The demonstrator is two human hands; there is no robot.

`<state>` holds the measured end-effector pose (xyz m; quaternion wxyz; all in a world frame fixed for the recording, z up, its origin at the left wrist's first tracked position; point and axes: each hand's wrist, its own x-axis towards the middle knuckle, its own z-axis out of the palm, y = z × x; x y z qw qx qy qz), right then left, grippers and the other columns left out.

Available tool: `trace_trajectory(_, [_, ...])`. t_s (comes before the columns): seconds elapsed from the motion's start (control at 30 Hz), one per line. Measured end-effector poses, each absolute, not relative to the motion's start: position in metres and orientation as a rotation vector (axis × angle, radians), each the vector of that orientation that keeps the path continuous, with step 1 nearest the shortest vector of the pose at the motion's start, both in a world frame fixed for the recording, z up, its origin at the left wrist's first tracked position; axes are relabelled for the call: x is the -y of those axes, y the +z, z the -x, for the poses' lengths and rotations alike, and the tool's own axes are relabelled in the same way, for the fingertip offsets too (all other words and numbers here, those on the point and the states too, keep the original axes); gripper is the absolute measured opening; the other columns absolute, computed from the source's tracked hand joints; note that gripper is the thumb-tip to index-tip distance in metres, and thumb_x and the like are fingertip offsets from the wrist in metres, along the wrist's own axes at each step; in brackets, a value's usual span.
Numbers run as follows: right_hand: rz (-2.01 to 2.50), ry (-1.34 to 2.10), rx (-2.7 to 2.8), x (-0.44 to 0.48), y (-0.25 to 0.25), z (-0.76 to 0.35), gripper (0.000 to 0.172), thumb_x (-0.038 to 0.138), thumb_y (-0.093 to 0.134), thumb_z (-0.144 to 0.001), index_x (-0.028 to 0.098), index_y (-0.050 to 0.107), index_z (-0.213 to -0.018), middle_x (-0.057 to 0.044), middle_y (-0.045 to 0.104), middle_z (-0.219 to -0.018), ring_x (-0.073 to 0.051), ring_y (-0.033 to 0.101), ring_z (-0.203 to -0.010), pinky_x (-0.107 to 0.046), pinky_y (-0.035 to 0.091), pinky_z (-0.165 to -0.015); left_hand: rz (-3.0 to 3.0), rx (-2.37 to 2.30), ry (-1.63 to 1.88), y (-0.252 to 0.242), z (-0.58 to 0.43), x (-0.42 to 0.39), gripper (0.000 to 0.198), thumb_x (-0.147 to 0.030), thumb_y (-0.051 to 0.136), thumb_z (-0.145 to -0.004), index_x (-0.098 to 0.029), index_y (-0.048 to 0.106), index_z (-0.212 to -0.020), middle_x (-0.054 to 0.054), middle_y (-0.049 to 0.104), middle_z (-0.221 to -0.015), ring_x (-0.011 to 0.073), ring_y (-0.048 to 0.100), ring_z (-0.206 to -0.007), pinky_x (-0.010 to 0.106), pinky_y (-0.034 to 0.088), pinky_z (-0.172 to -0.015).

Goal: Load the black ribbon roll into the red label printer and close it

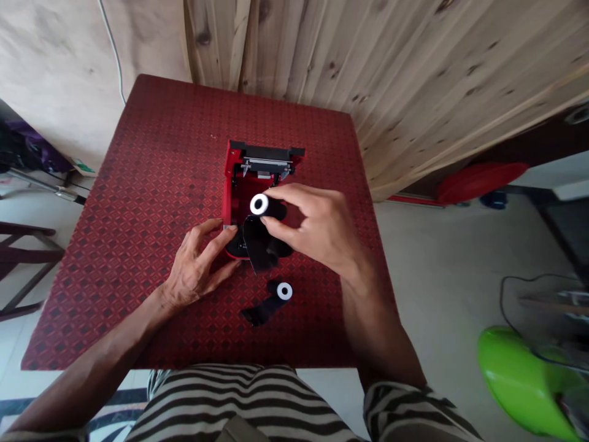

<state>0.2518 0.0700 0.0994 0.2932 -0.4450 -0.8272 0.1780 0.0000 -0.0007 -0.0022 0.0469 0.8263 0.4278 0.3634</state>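
Observation:
A small red and black printer [227, 199] stands with its lid raised on the table. Between the thumb and fingers of my right hand [317, 227] is a roll of black film [276, 209] with a white core, held over the printer's open bay. A loose strip of the film hangs down from this roll across the printer's front. My left hand [196, 261] grips the printer's near left corner, fingers bent around it. A second black film roll [278, 293], also with a white core, lies nearer my body, its tail partly unrolled.
A red patterned cloth covers the table [161, 153]. Wooden panelling [368, 55] rises behind its far edge. A green plastic seat [519, 380] is on the floor to the right, and a dark wooden stool [27, 264] stands to the left.

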Motion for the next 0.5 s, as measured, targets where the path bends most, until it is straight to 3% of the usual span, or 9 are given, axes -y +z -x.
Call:
trace_trajectory(0.2, [1.211,0.726,1.560,-0.031,0.081,-0.315,0.028,0.030,0.082,-0.088,0.030,0.073,-0.115,-0.004,0.083,-0.117,-0.023,0.078,-0.105,-0.041,0.062,-0.094,-2.529,-1.278,1.138,-0.002,0.000,-0.003,0.079,-0.036,0.076,-0.097,-0.028,0.037,-0.164,0.017,0.057,-0.140,0.0298,0.065,-0.126,0.045,0.065,-0.103])
trace_trajectory(0.5, [1.507,0.847,1.385,0.000,-0.013,-0.327,0.030,0.035,0.080,-0.081,0.024,0.073,-0.109,-0.005,0.083,-0.106,-0.019,0.076,-0.086,-0.037,0.062,-0.081,-2.503,-1.268,1.160,-0.003,0.001,-0.004,0.079,-0.038,0.082,-0.093,-0.026,0.044,-0.161,0.016,0.056,-0.142,0.0280,0.064,-0.128,0.042,0.064,-0.104])
